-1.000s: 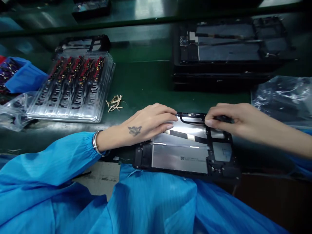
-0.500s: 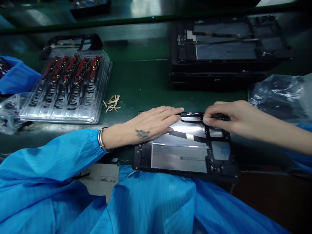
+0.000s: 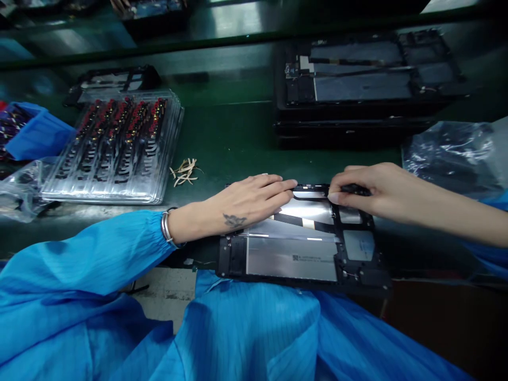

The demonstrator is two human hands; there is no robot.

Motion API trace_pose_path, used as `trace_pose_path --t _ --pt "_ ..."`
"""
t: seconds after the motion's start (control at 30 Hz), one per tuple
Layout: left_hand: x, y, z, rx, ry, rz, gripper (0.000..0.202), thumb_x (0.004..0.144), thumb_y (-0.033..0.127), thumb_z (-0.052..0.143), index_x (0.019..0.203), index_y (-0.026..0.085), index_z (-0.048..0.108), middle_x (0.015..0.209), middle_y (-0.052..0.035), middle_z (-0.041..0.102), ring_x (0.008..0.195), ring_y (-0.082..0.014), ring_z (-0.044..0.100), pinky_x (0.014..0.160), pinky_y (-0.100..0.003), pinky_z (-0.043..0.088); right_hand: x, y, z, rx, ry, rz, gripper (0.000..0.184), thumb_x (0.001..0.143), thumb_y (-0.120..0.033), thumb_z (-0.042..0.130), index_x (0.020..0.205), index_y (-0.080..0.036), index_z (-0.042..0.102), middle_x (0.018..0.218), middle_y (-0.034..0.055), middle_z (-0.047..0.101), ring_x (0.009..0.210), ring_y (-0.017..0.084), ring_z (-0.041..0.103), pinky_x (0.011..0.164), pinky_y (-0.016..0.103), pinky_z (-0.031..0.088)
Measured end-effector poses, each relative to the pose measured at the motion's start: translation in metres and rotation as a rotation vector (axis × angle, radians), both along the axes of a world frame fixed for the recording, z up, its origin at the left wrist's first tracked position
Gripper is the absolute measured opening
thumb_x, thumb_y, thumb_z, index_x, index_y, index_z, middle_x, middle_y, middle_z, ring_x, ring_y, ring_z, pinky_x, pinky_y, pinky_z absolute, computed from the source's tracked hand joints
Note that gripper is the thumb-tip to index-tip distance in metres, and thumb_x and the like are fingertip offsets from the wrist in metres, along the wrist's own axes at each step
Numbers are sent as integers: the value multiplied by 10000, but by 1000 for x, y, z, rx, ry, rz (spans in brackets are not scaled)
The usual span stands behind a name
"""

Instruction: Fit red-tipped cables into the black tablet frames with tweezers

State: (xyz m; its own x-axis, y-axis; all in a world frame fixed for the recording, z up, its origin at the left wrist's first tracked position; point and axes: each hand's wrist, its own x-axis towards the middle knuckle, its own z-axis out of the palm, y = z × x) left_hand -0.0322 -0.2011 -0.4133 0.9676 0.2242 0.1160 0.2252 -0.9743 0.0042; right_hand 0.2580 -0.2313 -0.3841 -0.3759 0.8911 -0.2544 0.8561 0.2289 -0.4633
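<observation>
An opened tablet back with silver battery cells and a black frame lies at the near edge of the green bench. My left hand rests flat on its upper left part, fingers stretched out together and pressing near the top edge. My right hand is at the tablet's upper right corner, fingers pinched on a small black part there. Both sleeves are bright blue, and a metal bracelet sits on the left wrist.
A clear plastic tray of red and black parts sits at the left, a blue bin beside it. Loose rubber bands lie mid-bench. A stack of black tablet frames stands at the back right; crumpled plastic bags at the right.
My left fingers slid slightly right along the tablet's top edge. My right hand stayed pinched at the upper right corner. The view shifted a little.
</observation>
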Motion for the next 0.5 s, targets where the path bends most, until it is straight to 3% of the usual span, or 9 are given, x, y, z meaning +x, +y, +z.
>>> trace_pose_path --t 0.13,0.33,0.5 --pt "1 1 4 56 38 -10 410 1104 140 279 1383 78 573 1574 -178 511 1411 -286 549 1128 -460 536 3 0 -1 16 17 15 453 855 -617 489 826 -231 725 843 91 707 702 250 634 642 373 439" --pt "5 2 9 185 4 -83 366 1106 202 353 1318 65 617 1487 -195 596 1362 -307 601 1117 -443 542 11 0 1 -11 96 22 625 906 -801 485 811 -231 721 819 66 709 698 224 634 620 341 442" --pt "2 4 7 137 -56 -98 410 1101 139 313 1437 41 525 1456 -194 624 1347 -267 625 1111 -406 547 9 -5 2 34 158 13 475 940 -654 551 828 -226 724 816 53 713 708 212 644 640 330 447"
